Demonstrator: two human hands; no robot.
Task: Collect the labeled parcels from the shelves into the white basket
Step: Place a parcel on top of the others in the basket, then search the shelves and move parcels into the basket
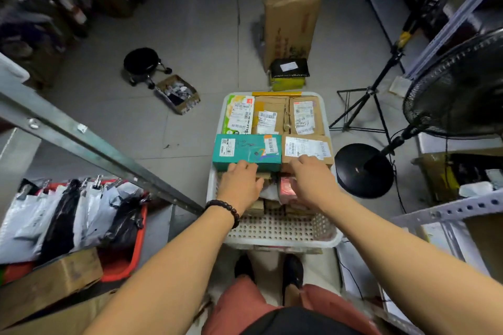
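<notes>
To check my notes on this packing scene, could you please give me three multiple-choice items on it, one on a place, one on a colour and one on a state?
1. The teal box lies: A in the white basket; B on a stool; C on a shelf.
2. The crate of mailer bags is: A blue; B red; C yellow.
3. The white basket is: A empty; B overturned; C upright, holding parcels.
Answers: 1 A, it sits within the basket's rim; 2 B, its red wall shows beside the bags; 3 C, parcels fill it to the rim.
</notes>
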